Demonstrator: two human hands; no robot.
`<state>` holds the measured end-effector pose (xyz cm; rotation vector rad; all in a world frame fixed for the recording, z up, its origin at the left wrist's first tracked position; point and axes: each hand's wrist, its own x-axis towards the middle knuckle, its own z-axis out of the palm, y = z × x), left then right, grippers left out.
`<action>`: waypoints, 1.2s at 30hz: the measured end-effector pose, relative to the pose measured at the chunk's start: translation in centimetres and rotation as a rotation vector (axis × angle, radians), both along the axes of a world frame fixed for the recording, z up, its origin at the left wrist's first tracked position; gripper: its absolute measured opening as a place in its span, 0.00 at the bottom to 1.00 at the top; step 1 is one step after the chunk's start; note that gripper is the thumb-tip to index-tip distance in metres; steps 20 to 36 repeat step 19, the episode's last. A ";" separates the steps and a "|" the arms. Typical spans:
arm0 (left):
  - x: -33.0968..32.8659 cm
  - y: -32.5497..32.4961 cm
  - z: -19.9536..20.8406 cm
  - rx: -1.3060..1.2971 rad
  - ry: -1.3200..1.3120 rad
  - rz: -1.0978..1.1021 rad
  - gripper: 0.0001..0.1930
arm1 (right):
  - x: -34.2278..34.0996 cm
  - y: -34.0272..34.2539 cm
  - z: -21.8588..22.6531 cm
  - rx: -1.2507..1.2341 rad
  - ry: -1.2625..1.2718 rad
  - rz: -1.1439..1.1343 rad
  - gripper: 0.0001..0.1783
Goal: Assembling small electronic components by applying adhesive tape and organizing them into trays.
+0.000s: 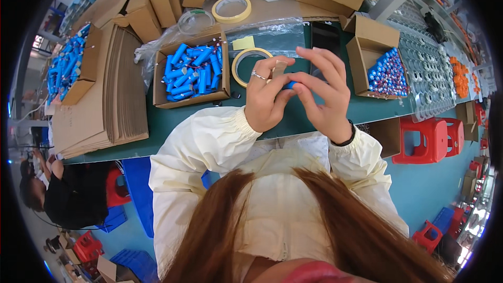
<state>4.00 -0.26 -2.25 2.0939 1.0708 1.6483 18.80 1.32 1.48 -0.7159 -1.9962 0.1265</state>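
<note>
Above the green table (246, 118), my left hand (264, 97) and my right hand (327, 94) meet at a small blue cylindrical battery cell (290, 85). Both hands pinch it between thumb and forefinger, and most of it is hidden by the fingers. The other fingers of the right hand are raised and spread. A short strip of pale tape (279, 67) sticks up at my left fingers. Just behind the left hand lies a roll of cream tape (238, 68). To the left, a cardboard box (191, 100) holds loose blue cells (191, 71) with thin wires.
An open carton (365, 57) with blue cells packed end-up (387, 76) stands at right, beside clear plastic trays (427, 81). Flattened cardboard (99, 105) is stacked at left under another box of cells (68, 68). A second tape roll (231, 9) lies behind. Red stools (419, 141) stand below.
</note>
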 end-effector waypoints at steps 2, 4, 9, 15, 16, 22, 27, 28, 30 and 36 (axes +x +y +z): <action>0.0 0.2 -0.3 -0.026 -0.011 0.007 0.12 | -0.5 0.2 -1.2 0.058 0.032 -0.036 0.10; 0.0 0.2 -0.5 -0.047 -0.042 0.008 0.12 | -1.1 0.3 -2.0 0.145 0.056 -0.124 0.11; -0.1 0.2 -0.4 -0.049 -0.020 0.031 0.12 | -1.6 0.1 -2.5 0.201 0.026 -0.199 0.10; -0.2 0.2 -0.4 -0.060 0.000 0.036 0.11 | -1.1 0.8 -2.3 -0.264 0.320 0.073 0.09; -0.2 0.1 -0.4 -0.049 0.001 0.036 0.11 | -1.1 0.6 -2.1 -0.377 0.382 0.130 0.09; -0.2 0.0 -0.2 -0.046 -0.012 0.029 0.12 | -0.9 0.6 -2.4 -0.469 0.445 0.188 0.08; -0.2 0.0 -0.2 -0.046 -0.012 0.029 0.12 | -0.9 0.6 -2.4 -0.469 0.445 0.188 0.08; -0.2 0.0 -0.2 -0.046 -0.012 0.029 0.12 | -0.9 0.6 -2.4 -0.469 0.445 0.188 0.08; -0.2 0.0 -0.2 -0.046 -0.012 0.029 0.12 | -0.9 0.6 -2.4 -0.469 0.445 0.188 0.08; -0.2 0.0 -0.2 -0.046 -0.012 0.029 0.12 | -0.9 0.6 -2.4 -0.469 0.445 0.188 0.08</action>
